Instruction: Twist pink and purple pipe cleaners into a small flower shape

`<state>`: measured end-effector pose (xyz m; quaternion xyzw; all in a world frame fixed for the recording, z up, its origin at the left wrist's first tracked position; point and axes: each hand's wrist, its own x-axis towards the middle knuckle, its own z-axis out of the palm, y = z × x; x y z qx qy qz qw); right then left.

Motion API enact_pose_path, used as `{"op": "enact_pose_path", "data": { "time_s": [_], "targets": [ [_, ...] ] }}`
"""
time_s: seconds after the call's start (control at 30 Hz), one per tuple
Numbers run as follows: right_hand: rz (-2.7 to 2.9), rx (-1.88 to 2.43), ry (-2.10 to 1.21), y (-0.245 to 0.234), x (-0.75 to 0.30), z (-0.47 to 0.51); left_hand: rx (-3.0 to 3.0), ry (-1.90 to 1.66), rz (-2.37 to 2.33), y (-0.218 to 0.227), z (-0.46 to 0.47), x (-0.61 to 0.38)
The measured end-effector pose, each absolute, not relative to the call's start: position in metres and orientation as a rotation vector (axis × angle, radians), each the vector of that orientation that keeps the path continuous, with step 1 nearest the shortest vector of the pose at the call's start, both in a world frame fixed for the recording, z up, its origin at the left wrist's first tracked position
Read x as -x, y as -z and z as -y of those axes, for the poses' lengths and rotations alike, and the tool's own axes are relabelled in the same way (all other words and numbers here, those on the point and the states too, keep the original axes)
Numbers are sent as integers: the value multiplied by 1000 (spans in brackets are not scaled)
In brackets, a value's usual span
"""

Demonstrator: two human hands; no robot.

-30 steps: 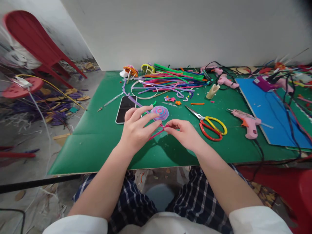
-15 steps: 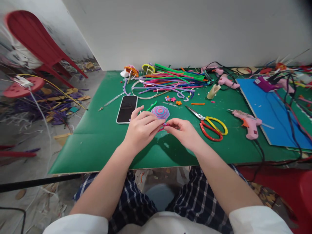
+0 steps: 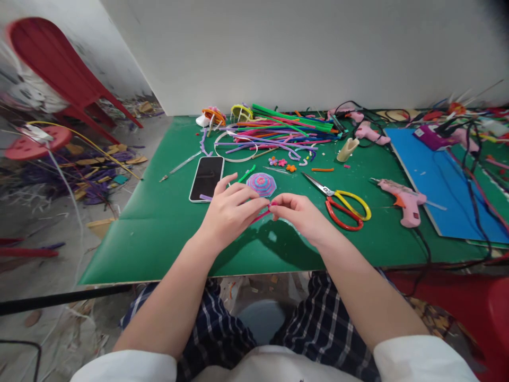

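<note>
Over the green mat [image 3: 159, 233], my left hand [image 3: 228, 212] and my right hand [image 3: 300, 215] meet fingertip to fingertip. Both pinch a thin pink pipe cleaner [image 3: 265, 213], which shows only as a short stretch between the fingers. Just beyond the fingertips lies a round pink-and-blue spiral disc [image 3: 261, 184] of coiled pipe cleaner. A purple pipe cleaner end [image 3: 205, 197] pokes out from under my left hand. A green pipe cleaner piece [image 3: 247, 173] lies beside the disc.
A black phone [image 3: 207, 171] lies left of the disc. Red-and-yellow scissors [image 3: 344, 204] and a pink glue gun [image 3: 401, 199] lie to the right. A pile of coloured pipe cleaners [image 3: 278, 132] fills the back. A blue board [image 3: 441, 180] and cables sit far right; red chairs [image 3: 51, 69] stand left.
My left hand's fingers, spread a second ago, have closed in onto the pink pipe cleaner beside my right fingertips. The long pink strand is now mostly hidden.
</note>
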<state>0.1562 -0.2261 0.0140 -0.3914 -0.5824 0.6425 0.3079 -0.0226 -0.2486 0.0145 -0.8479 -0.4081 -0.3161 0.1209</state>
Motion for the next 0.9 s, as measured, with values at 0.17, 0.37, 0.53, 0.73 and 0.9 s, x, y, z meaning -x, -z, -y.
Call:
{"op": "enact_pose_path", "data": {
  "time_s": [0.17,0.37,0.53,0.73,0.9],
  "targets": [
    [1507,1045,-1743,-12,-158,224,2450,898,1146,-16,250,22],
    [1491,1057,-1787,-11,-158,223,2411,842,1111,-18,253,20],
    [1460,1049,-1800,-10,-157,223,2433,814,1099,-18,253,20],
    [1480,1045,-1758,-7,-157,223,2497,869,1088,-13,252,19],
    [1516,1023,-1695,-10,-158,224,2549,998,1132,-13,251,19]
  ]
}}
